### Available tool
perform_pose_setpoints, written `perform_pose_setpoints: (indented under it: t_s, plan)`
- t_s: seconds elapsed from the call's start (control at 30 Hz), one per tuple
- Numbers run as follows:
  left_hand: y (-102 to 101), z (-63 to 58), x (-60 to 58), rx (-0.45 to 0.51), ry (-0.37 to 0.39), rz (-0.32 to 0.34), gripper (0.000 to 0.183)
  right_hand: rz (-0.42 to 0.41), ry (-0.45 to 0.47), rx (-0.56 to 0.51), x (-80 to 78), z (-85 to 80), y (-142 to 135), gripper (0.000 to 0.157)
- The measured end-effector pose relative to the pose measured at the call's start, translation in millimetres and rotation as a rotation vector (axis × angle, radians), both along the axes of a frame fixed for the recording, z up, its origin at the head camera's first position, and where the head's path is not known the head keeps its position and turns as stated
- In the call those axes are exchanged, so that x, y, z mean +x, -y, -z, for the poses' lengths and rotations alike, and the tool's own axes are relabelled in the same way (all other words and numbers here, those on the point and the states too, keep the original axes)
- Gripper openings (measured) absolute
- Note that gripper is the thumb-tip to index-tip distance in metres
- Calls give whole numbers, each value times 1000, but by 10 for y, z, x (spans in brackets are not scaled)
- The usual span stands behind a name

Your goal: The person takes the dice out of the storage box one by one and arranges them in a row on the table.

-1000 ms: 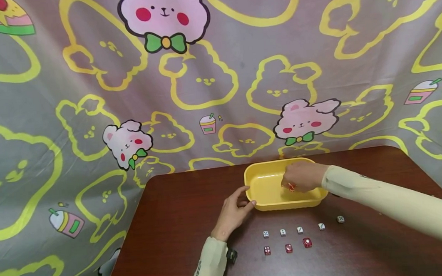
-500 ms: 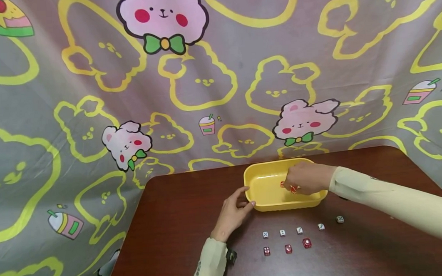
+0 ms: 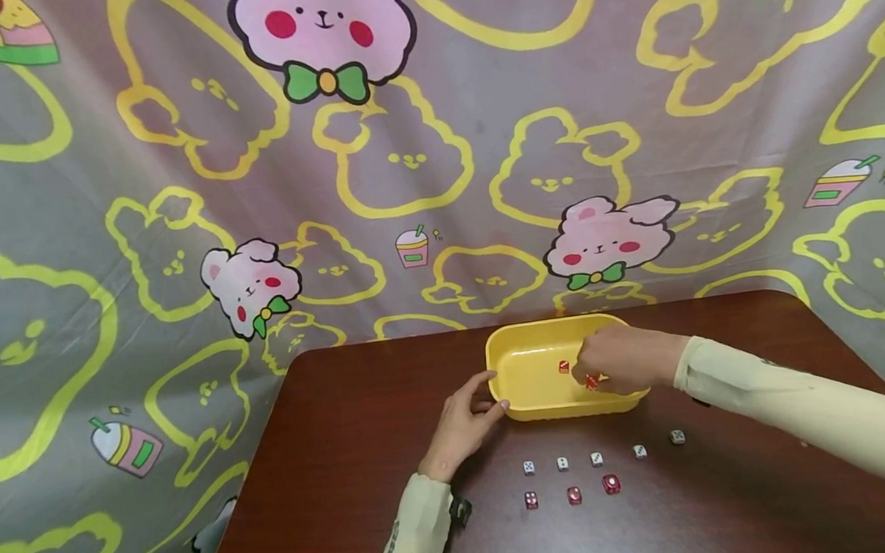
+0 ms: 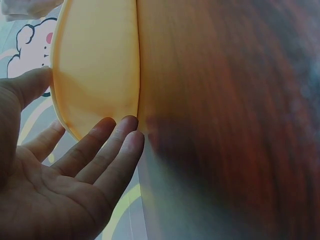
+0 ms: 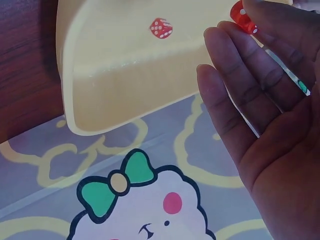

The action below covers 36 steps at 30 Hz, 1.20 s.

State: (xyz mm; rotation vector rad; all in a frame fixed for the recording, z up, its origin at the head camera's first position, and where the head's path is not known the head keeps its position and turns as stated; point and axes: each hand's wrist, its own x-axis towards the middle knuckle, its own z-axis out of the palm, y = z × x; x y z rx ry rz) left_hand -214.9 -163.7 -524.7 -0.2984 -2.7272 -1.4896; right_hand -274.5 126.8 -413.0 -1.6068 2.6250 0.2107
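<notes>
A yellow plastic basin (image 3: 570, 410) stands toward the back of the brown table. My left hand (image 3: 461, 422) lies at its left end, thumb at the rim and extended fingers (image 4: 132, 142) touching the outer wall. Inside the basin, my right hand (image 3: 619, 359) pinches a red die (image 5: 243, 17) with white pips between thumb and fingertips. Its other fingers stretch out over the basin in the right wrist view. Another red die (image 3: 563, 367) lies on the basin floor, left of this hand. The right part of the basin is hidden behind the hand.
In front of the basin, several white dice (image 3: 562, 463) lie in a row, curving back at the right. Nearer me are three red dice (image 3: 574, 495) in a shorter row. A cartoon-printed curtain (image 3: 468, 183) hangs behind the table (image 3: 346, 448).
My right hand has moved slightly right inside the basin, and the red die on its floor has come fully into view. The left hand keeps its place at the basin's end.
</notes>
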Motion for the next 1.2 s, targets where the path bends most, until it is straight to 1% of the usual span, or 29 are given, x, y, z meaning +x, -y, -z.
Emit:
perform_pose_setpoints:
  t_s: [0.2, 0.4, 0.63, 0.9, 1.2]
  plan:
    - [-4, 5, -2, 6, -6, 1, 55, 20, -8, 27, 54, -3, 3, 15]
    - [4, -3, -10, 16, -1, -3, 55, -3, -1, -27, 112, -79, -38, 14]
    - [11, -3, -1, 18, 10, 2, 55, 13, 33, -93, 229, -118, -115, 16]
    - [4, -22, -11, 13, 8, 7, 55, 41, 49, -108, 329, -89, -170, 18]
    - [-17, -23, -3, 2, 14, 2, 55, 32, 55, -126, 404, -20, -224, 17]
